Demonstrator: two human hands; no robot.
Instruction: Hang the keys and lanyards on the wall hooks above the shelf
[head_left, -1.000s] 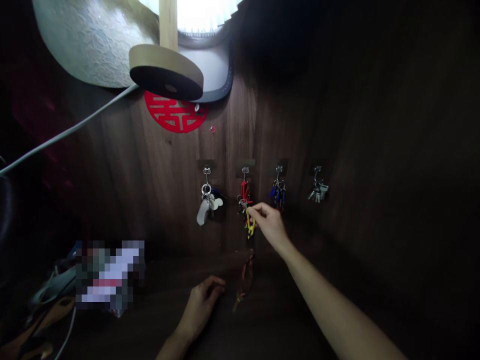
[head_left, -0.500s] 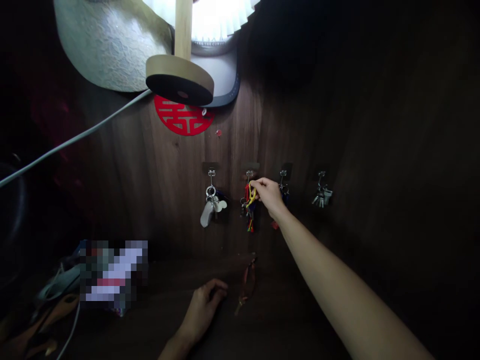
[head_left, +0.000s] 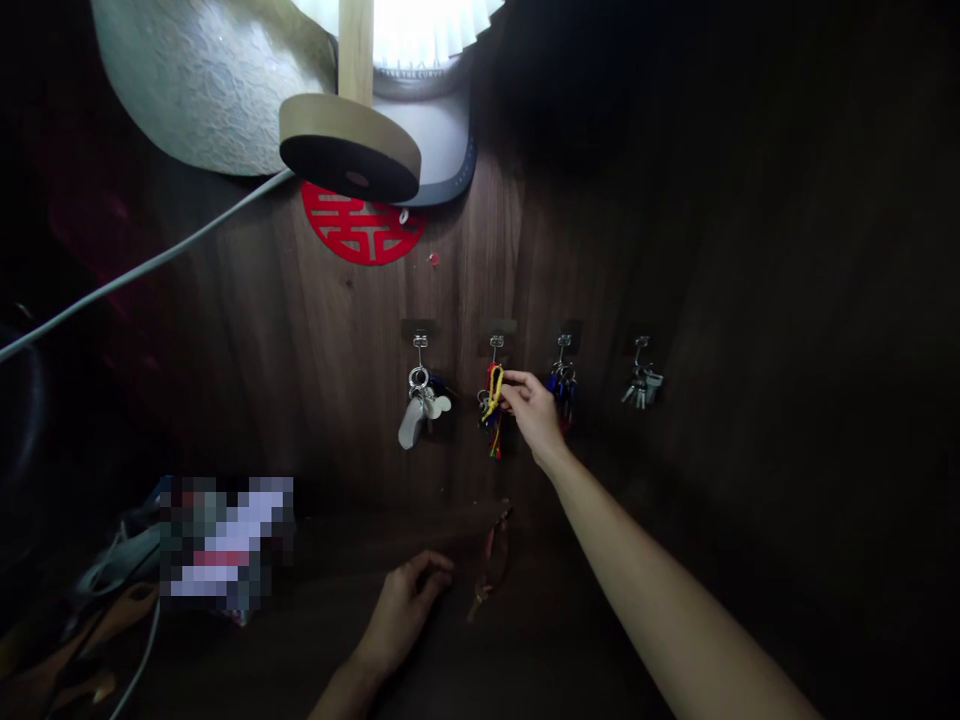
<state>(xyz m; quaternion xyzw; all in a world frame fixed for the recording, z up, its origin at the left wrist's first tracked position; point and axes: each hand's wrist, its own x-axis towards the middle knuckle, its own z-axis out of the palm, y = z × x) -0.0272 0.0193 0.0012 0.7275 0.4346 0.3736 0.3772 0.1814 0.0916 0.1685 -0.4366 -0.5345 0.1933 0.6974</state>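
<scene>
My right hand [head_left: 534, 412] is beside the second hook from the left, its thumb and index finger slightly apart at the edge of a yellow cord loop [head_left: 493, 392]. That loop hangs with a red cord and a bunch of keys [head_left: 486, 414] from the metal hook [head_left: 496, 342]; I see no firm pinch on it. Low in the view, my left hand [head_left: 405, 605] rests on the dark surface with loosely curled fingers, thumb and forefinger apart, holding nothing. Just right of it lies a brown strap loop [head_left: 492, 560] with a small metal end.
Keys with a grey tag [head_left: 411, 422] hang on the left hook; blue-headed keys [head_left: 562, 385] and another bunch [head_left: 641, 387] hang to the right. Above are a lamp base [head_left: 349, 145], white cable [head_left: 165, 250], caps [head_left: 442, 150] and red paper cutout [head_left: 367, 230]. Blurred-out items [head_left: 225, 545] lie lower left.
My right hand has lowered slightly and drawn back from the yellow loop it was pinching, which now hangs at the hook. My left hand stays in place. The view has shifted a little.
</scene>
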